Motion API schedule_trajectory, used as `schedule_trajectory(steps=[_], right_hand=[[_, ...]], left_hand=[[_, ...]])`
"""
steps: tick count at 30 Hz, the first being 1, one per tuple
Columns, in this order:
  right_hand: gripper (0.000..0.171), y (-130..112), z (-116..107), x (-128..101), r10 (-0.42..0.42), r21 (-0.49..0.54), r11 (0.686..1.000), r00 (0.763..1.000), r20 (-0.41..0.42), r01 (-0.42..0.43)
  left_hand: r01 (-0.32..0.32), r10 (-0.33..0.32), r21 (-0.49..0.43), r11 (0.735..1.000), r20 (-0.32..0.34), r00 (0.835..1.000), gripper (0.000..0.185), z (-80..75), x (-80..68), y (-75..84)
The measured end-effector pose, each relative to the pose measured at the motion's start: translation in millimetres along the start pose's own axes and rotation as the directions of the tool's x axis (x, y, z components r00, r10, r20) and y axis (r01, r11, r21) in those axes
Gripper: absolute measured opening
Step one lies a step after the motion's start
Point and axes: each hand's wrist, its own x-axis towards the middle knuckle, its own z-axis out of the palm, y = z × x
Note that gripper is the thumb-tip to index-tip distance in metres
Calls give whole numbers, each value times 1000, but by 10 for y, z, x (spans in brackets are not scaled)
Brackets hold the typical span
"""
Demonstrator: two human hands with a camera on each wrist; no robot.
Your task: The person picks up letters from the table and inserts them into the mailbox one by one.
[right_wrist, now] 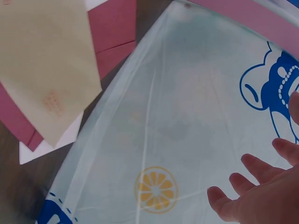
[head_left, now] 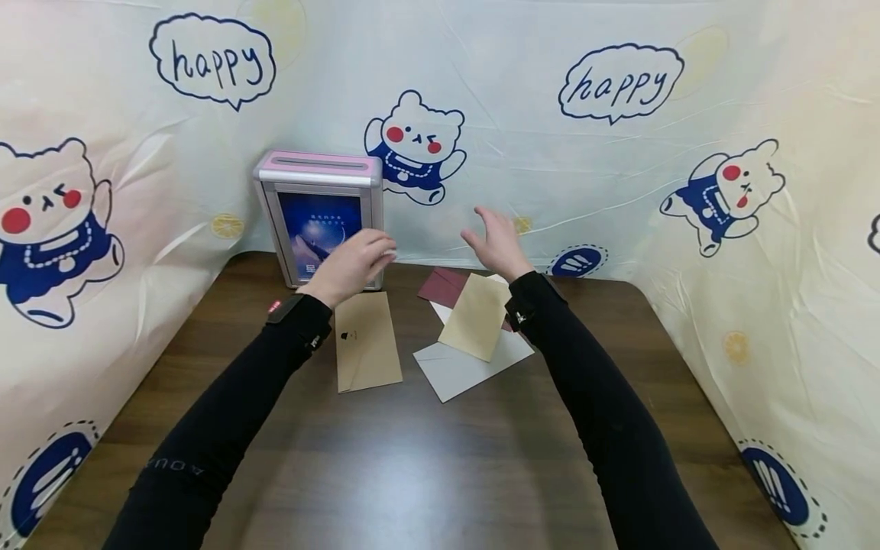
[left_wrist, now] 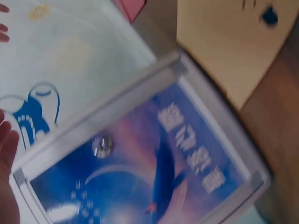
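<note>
Both black-sleeved arms reach forward, left hand (head_left: 351, 266) loosely curled, right hand (head_left: 496, 246) spread open, holding nothing.

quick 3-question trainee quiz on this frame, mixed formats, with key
1. True or false: the right hand grips the cream envelope.
2. The brown envelope lies: A) by the left forearm, in front of the slotted box; B) on top of the box; C) under the grey envelope.
3. Fill in: the left hand is in front of the box's ____ panel.

Key: 1 false, it is raised with fingers spread, holding nothing. 2 A. 3 front (blue).
</note>
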Motion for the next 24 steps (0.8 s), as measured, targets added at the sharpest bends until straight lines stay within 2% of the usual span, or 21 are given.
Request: schedule_trajectory(steps=[4,8,13,16,20,24], right_hand=[[65,72,49,-90,32,-2,999,998,53,-32],[68,159,111,-173,55,20,998,996,74,-57],[70,272,225,-264,91,56,994,990,106,-98],[72,309,311,-304,105,63,991,986,126,-114],[73,308,426,-349,104,61,992,985,137,-113],[72,273,534,-407,90,79,991,983,162,-104]], left_hand=[[32,-33,9,999,120,992,19,189,-125,51],[60,-63,20,998,226,972,21,348,-233,77],[72,-82,42,996,312,946,27,481,-300,105],[115,-129,61,992,348,929,31,507,-334,117],[201,-216,80,976,386,897,38,539,-422,71],[302,-316,103,948,431,845,52,599,-559,-57]])
